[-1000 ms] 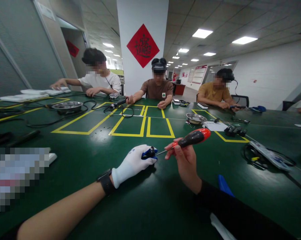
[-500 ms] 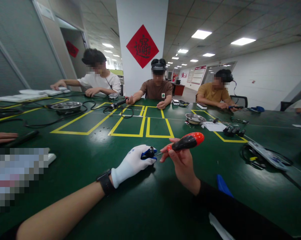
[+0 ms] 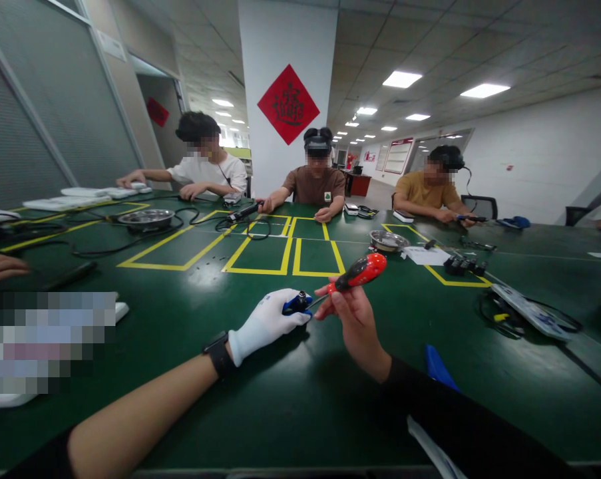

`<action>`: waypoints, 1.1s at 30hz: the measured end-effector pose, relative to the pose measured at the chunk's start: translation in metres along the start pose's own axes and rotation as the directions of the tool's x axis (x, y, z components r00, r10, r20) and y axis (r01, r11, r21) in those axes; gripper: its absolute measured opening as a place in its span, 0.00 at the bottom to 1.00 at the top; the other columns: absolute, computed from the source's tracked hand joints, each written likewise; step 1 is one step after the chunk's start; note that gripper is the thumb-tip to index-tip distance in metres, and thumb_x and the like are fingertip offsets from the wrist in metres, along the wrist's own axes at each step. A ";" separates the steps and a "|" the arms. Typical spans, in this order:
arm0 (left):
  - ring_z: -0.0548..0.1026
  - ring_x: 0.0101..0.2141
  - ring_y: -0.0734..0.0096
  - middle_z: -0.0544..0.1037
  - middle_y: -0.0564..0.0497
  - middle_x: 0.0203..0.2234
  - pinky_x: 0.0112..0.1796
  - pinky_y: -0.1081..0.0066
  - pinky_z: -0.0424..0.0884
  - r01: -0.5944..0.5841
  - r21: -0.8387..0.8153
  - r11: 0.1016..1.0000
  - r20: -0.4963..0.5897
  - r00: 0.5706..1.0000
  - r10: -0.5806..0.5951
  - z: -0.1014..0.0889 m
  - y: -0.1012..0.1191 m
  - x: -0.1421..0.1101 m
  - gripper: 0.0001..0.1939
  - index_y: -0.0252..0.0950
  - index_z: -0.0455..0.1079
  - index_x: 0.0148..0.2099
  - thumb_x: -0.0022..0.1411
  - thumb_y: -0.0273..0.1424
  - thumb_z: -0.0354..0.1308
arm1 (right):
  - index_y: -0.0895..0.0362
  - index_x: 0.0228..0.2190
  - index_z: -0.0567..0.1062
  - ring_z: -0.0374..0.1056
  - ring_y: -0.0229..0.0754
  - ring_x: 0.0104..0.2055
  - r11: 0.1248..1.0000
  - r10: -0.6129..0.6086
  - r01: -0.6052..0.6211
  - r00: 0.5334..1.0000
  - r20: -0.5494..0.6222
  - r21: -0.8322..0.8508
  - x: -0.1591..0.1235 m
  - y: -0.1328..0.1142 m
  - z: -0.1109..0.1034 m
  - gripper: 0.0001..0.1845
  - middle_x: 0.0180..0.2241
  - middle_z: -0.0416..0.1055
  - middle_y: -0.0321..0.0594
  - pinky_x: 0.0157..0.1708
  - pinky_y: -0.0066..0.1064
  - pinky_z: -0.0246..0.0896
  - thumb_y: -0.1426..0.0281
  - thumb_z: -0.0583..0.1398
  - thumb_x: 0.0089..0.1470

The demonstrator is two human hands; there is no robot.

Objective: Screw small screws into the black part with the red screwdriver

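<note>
My left hand [image 3: 270,319], in a white glove with a dark watch at the wrist, is closed around a small blue and black part [image 3: 297,304] with a round metal end pointing up. My right hand [image 3: 355,326] is bare and grips a red and black screwdriver [image 3: 359,271] by the front of its handle and its shaft. The handle tilts up to the right. The shaft's tip reaches the right side of the blue and black part; whether it sits in a screw I cannot tell. A blue object [image 3: 440,367] lies beside my right forearm, partly hidden.
Yellow tape rectangles [image 3: 255,271] mark the green table [image 3: 180,426]. Metal bowls [image 3: 147,218] [image 3: 389,241], a white sheet [image 3: 426,255], several black parts [image 3: 462,266] and a power strip [image 3: 530,311] lie around. Co-workers sit opposite; another person's hand [image 3: 0,267] rests at left.
The screwdriver's handle has swung left and its tilt is steeper, with my right hand shifting slightly left. My left hand keeps its hold on the part. The camera view has shifted a little.
</note>
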State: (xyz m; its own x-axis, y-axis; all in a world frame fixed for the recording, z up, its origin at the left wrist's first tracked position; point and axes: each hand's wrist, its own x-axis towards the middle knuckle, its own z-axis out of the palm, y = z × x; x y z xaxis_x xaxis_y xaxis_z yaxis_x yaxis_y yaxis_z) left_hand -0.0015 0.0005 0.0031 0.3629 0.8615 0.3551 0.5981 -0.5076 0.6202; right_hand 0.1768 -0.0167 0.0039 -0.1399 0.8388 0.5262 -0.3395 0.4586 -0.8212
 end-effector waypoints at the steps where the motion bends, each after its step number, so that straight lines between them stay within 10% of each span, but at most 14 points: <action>1: 0.72 0.32 0.67 0.75 0.53 0.30 0.35 0.71 0.65 0.008 0.001 1.000 -0.003 1.000 -0.008 0.000 0.001 0.000 0.09 0.35 0.71 0.35 0.55 0.36 0.58 | 0.55 0.42 0.66 0.71 0.36 0.26 1.000 0.000 0.000 1.000 -0.016 0.002 0.001 0.000 0.000 0.12 0.35 0.74 0.38 0.28 0.31 0.70 0.64 0.58 0.58; 33: 0.73 0.34 0.66 0.75 0.51 0.33 0.36 0.71 0.65 -0.012 0.029 1.000 -0.010 1.000 0.012 -0.001 -0.005 0.000 0.11 0.35 0.71 0.39 0.56 0.37 0.60 | 0.55 0.44 0.66 0.73 0.38 0.29 1.000 0.031 -0.030 0.994 -0.103 0.007 0.003 0.004 -0.002 0.13 0.36 0.76 0.40 0.32 0.33 0.70 0.67 0.59 0.57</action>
State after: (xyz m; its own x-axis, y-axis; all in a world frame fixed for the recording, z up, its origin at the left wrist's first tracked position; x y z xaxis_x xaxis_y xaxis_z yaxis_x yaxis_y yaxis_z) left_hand -0.0048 0.0032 0.0009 0.3632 0.8552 0.3696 0.6140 -0.5181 0.5954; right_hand 0.1773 -0.0122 0.0018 -0.0540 0.8782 0.4752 -0.3414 0.4310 -0.8353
